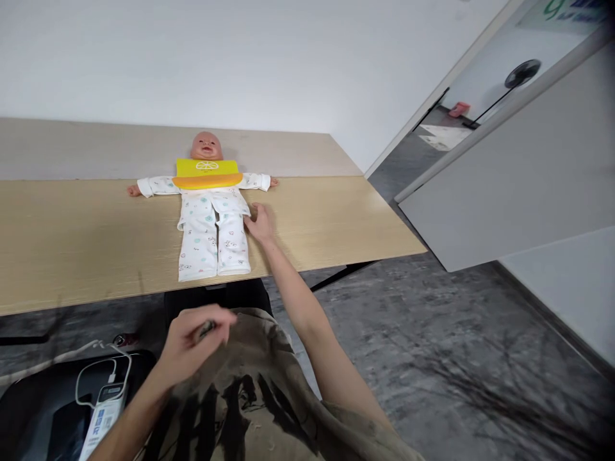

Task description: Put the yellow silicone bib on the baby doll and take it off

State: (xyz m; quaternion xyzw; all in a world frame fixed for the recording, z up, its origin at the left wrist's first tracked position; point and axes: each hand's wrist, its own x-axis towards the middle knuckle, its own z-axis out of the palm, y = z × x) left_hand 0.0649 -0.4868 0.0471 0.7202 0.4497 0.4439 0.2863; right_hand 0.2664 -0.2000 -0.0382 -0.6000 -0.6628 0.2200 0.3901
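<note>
A baby doll [207, 146] lies on its back on the table, head toward the wall and arms stretched out sideways. It wears a white patterned top [196, 202] and matching trousers [198, 246]. A yellow bib [192, 168] with an orange pocket [207, 182] lies across its chest. My right hand [261, 225] rests on the tabletop beside the doll's hip, fingers apart, thumb at the clothing's edge. In front of my shirt, my left hand [196, 336] is raised off the table, its fingers curled toward the thumb; I see nothing held in it.
The wooden table [327, 221] meets a white wall [168, 64]. At lower left, a white power strip [103, 416] with cables lies on a black seat [29, 410]. On the right stands a grey panel [519, 166], with a fan [523, 73] beyond the opening.
</note>
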